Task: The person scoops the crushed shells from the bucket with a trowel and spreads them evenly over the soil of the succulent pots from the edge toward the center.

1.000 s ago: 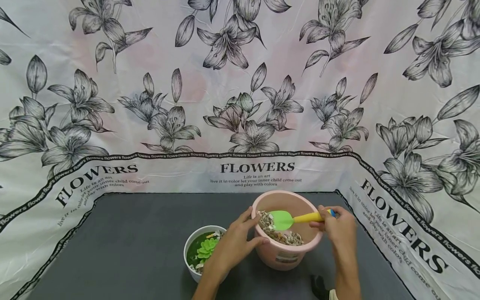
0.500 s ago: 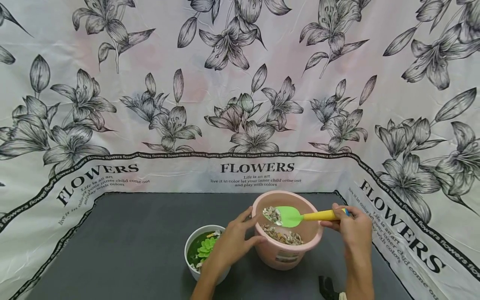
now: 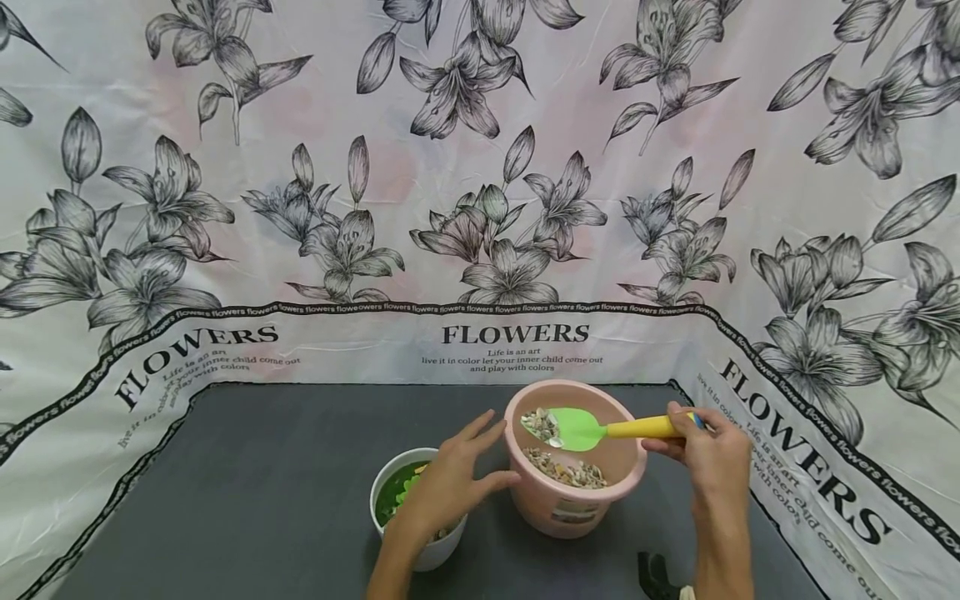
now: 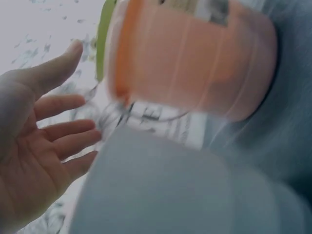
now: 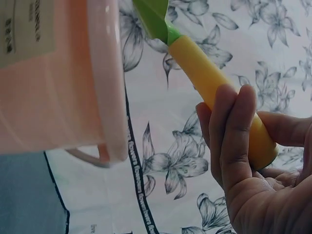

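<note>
My right hand (image 3: 708,454) grips the yellow handle of a small green garden trowel (image 3: 577,431). The blade lies level over the mouth of a pink bucket (image 3: 528,500), its tip loaded with pale gravelly mix. More of that mix (image 3: 566,469) covers the bucket's bottom. The left hand (image 3: 442,479) is off the bucket, fingers spread beside its left rim and above a white pot (image 3: 442,554). Part of the green succulent (image 3: 405,490) in that pot is hidden by this hand. In the left wrist view, its palm (image 4: 34,165) shows bare, with nothing held.
A dark grey tabletop (image 3: 247,483) extends left of the pots. A black strap-like thing (image 3: 656,575) is by the right forearm at the front. White cloth with flower prints (image 3: 517,342) hangs behind and along both sides. The bucket has a thin handle (image 5: 87,156).
The trowel has risen from the mix with a load and shifted right, then held nearly still. My left hand has let go of the bucket's rim and moved left over the white pot.
</note>
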`<state>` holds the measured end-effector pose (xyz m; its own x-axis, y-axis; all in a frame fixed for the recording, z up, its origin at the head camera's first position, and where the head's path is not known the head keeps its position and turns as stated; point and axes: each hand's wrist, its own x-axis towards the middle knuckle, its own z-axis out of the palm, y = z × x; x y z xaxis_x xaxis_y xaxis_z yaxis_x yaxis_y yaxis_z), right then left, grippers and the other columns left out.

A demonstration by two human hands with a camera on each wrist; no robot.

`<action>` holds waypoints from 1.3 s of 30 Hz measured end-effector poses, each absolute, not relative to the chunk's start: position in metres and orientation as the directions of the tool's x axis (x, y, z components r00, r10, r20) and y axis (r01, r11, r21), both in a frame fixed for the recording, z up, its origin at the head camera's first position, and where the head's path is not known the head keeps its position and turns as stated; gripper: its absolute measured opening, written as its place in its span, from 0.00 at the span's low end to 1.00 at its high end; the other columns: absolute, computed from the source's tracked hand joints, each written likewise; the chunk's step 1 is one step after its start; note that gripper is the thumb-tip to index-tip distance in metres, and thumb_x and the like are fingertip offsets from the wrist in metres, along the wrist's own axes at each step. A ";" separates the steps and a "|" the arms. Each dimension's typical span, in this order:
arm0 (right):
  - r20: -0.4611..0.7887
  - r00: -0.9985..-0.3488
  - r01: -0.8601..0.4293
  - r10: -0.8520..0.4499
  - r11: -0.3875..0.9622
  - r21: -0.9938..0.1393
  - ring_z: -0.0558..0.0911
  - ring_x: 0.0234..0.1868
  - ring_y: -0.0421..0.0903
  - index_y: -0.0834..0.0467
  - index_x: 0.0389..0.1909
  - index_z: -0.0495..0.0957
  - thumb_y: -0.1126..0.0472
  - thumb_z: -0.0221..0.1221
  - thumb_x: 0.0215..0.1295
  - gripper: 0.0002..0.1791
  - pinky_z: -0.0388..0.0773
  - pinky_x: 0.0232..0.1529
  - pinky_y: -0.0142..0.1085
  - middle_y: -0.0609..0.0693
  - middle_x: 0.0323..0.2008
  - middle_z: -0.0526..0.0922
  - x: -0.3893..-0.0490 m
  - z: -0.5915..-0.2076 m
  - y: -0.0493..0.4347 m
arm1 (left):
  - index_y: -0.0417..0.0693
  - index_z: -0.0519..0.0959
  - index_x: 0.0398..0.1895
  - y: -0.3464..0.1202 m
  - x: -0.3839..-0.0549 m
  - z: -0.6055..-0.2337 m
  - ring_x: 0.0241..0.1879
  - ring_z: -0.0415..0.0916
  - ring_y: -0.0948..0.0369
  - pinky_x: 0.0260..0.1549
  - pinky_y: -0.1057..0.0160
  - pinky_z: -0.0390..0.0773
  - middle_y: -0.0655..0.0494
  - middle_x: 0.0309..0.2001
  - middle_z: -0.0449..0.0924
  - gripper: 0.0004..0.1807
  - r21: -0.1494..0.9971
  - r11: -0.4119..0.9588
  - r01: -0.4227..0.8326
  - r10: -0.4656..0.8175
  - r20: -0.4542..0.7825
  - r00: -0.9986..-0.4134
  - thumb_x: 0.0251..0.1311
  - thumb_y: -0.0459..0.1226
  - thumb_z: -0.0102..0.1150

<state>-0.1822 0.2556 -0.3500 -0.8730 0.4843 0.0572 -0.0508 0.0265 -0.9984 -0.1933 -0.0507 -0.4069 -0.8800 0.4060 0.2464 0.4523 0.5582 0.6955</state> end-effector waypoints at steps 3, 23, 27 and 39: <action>0.069 -0.885 -0.077 0.460 0.002 -0.997 0.88 0.20 0.41 0.67 0.50 0.79 0.58 0.61 0.77 0.14 0.90 0.36 0.31 0.40 0.34 0.82 -0.182 -0.346 0.250 | 0.50 0.65 0.80 -0.067 -0.189 -0.401 0.78 0.63 0.38 0.68 0.33 0.74 0.45 0.83 0.57 0.44 0.701 0.564 0.436 0.406 0.224 -0.886 0.66 0.56 0.66; 0.116 -0.978 -0.118 0.173 -0.001 -0.993 0.89 0.20 0.43 0.75 0.51 0.74 0.64 0.57 0.79 0.14 0.91 0.34 0.37 0.50 0.30 0.86 -0.175 -0.358 0.169 | 0.55 0.40 0.87 -0.173 -0.176 -0.428 0.80 0.52 0.30 0.70 0.26 0.65 0.36 0.83 0.52 0.76 0.775 0.546 0.319 0.388 0.104 -0.916 0.41 0.57 0.84; 0.124 -0.984 -0.121 0.124 0.038 -0.992 0.89 0.20 0.43 0.75 0.50 0.75 0.64 0.58 0.78 0.14 0.91 0.33 0.36 0.56 0.32 0.88 -0.171 -0.364 0.149 | 0.54 0.28 0.86 -0.185 -0.179 -0.443 0.80 0.48 0.28 0.71 0.28 0.65 0.31 0.83 0.46 0.84 0.841 0.448 0.302 0.493 0.049 -0.868 0.38 0.60 0.83; 0.345 -0.939 -0.325 -0.006 0.354 -0.877 0.85 0.21 0.34 0.62 0.42 0.81 0.65 0.67 0.69 0.06 0.85 0.26 0.30 0.56 0.31 0.87 -0.147 -0.367 0.096 | 0.59 0.33 0.87 -0.194 -0.189 -0.460 0.82 0.44 0.32 0.67 0.79 0.62 0.33 0.84 0.44 0.84 0.891 0.358 0.279 0.531 0.051 -0.846 0.32 0.53 0.88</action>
<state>-0.1470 0.0956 -0.3671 -0.9385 -0.0063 0.3452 -0.3250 0.3536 -0.8771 -0.1891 -0.1938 -0.4604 -0.8458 0.5310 0.0515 0.2790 0.3580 0.8910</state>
